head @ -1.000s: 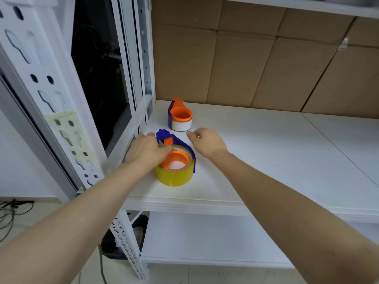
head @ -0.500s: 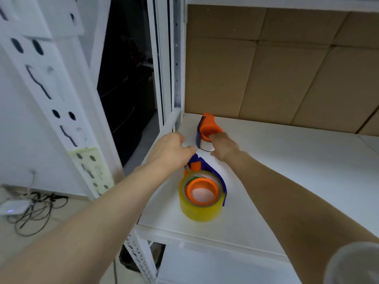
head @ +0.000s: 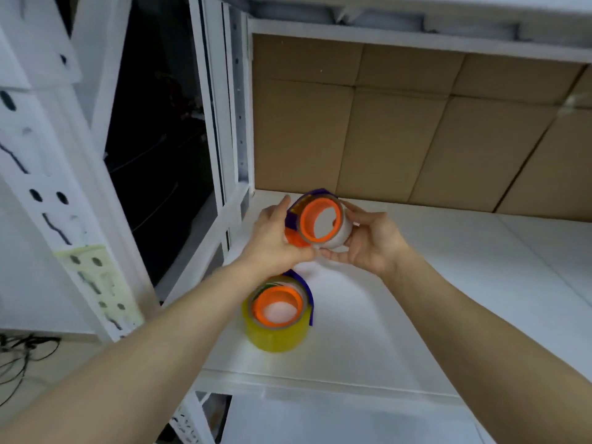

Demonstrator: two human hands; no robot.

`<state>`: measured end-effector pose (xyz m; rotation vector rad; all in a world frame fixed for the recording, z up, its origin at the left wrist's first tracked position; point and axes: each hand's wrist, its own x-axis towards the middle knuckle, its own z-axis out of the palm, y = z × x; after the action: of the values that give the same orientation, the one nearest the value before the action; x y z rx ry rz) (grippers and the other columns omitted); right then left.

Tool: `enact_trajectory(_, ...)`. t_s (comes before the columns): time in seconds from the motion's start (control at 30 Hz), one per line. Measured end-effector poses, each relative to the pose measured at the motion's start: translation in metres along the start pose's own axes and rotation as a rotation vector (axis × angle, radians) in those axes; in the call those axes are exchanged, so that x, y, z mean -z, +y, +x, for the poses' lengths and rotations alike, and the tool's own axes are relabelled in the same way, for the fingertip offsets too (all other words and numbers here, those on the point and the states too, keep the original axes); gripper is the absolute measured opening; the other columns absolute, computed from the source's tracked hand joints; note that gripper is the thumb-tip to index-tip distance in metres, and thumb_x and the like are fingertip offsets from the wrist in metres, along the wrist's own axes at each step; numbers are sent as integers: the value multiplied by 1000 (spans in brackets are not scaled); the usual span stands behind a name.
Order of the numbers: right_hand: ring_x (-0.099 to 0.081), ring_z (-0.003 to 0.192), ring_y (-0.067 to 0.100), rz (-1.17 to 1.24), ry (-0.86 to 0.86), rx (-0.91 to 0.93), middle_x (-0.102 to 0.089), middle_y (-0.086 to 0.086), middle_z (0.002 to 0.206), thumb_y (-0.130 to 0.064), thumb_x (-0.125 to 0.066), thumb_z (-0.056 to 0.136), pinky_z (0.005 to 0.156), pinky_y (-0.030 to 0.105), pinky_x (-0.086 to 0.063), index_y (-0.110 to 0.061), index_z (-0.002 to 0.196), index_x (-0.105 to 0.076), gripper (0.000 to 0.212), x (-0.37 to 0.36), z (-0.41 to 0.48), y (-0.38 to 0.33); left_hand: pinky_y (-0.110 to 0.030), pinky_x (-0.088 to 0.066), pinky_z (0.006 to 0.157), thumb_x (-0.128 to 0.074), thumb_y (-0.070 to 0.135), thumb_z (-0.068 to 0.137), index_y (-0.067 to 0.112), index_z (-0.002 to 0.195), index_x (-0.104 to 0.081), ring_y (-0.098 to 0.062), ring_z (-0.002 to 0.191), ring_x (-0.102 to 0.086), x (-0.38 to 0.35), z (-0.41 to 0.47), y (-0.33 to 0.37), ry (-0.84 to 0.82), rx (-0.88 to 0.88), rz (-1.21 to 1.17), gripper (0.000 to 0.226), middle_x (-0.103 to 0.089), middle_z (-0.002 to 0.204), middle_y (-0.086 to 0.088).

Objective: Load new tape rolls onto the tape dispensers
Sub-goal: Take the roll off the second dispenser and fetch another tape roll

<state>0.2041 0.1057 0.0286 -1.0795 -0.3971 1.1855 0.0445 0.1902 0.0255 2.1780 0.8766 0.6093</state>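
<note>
Shelf (head: pixel 416 299): white, cardboard backing (head: pixel 400 139) behind.

Yellow roll (head: pixel 275 334) sits flat on shelf near front edge, already on its blue/orange dispenser (head: pixel 304 290), hub facing up. Looks loaded; neither hand touches it.

Second dispenser (head: pixel 306 216) held clear of shelf, above and behind the yellow one, between both hands. Pale clear roll (head: pixel 341 233) is round its orange hub. Hub axis points roughly twd camera, so the open ring faces the person. Blue body and orange tab lie on L side, roll on R side.

L hand (head: pixel 275 241): fingers curled onto dispenser body, gripping it; one fingertip (head: pixel 283 201) up along blue edge.

R hand (head: pixel 368 241): cups roll from the right and below, fingers (head: pixel 333 256) loosely bent under it, thumb on top.

Judgement: step = seating this roll. R hand nearer roll, so R pushes along hub axis, L braces. Whether fully seated: can't tell, blur.
</note>
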Motion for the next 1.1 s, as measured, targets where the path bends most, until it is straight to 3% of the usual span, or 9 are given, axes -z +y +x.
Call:
enact_trajectory(0.1, -63, 98, 31, -1, 41, -4, -67, 9, 99, -32, -61, 84, 90, 53, -47, -20, 99, -64, 19, 6, -13, -2, -35, -30, 107, -82, 46, 60, 10, 148, -15, -30, 133, -33, -14, 3, 13, -15, -94, 180, 116, -35, 143, -15)
enact_trajectory(0.17, -63, 98, 31, -34, 67, 3, -66, 8, 98, -23, -66, 82, 88, 55, -49, -20, 102, -61, 21, 9, -17, 0, -43, -32, 108, -77, 57, 59, 11, 147, -18, -30, 131, -37, -22, 7, 16, 20, -145, 302, 116, -40, 142, -13)
enact_trajectory(0.33, -63, 96, 36, 19, 126, -51, -65, 18, 101, -20, -54, 89, 84, 54, -50, -11, 107, -57, 19, 15, -20, 8, -45, -14, 115, -72, 57, 64, 17, 147, -20, -27, 142, -20, -38, 16, 17, -27, -223, 508, 106, -27, 151, -9)
enact_trajectory(0.4, -64, 88, 33, -174, 214, -57, -65, 16, 99, -26, -52, 91, 79, 52, -53, -13, 106, -59, 21, 20, -18, 16, -46, -9, 116, -71, 53, 67, 18, 147, -21, -27, 144, -15, -46, 16, 18, -110, -220, 561, 101, -24, 153, -8)
enact_trajectory(0.53, -61, 85, 32, -754, 462, -103, -62, 17, 108, -36, -44, 93, 70, 38, -56, -6, 116, -55, 39, 34, -11, 26, -48, -22, 114, -74, 47, 65, 15, 147, -17, -27, 135, -34, -57, 15, 14, -271, -116, 531, 104, -40, 144, -7)
enact_trajectory(0.63, -52, 110, 32, -1192, 512, -67, -55, 15, 126, -47, -39, 92, 96, 42, -47, -9, 122, -55, 52, 47, -8, 29, -42, -36, 107, -77, 40, 66, 12, 147, -16, -28, 130, -42, -56, 15, 13, -336, -95, 474, 105, -43, 143, -8)
enact_trajectory(0.73, -34, 131, 27, -1311, 399, 192, -46, 6, 138, -49, -55, 84, 106, 41, -37, -22, 133, -48, 56, 52, -22, 26, -40, -42, 103, -78, 36, 66, 11, 148, -14, -28, 127, -46, -52, 15, 14, -366, -74, 464, 107, -46, 140, -10)
enact_trajectory(0.9, -45, 118, 19, -1956, 35, 296, -60, -5, 122, -39, -66, 80, 97, 33, -30, -30, 119, -60, 40, 47, -44, 25, -39, -37, 108, -65, 16, 81, 14, 148, -15, -29, 131, -42, -51, 13, 13, -346, -57, 510, 83, -41, 146, -11)
enact_trajectory(1.1, -54, 117, 27, -1801, 53, 493, -65, 4, 124, -19, -55, 91, 94, 34, -44, -21, 122, -62, 32, 48, -48, 34, -42, -39, 105, -41, 6, 92, 19, 148, -23, -35, 131, -41, -48, 11, 13, -300, -73, 593, 60, -41, 145, -16)
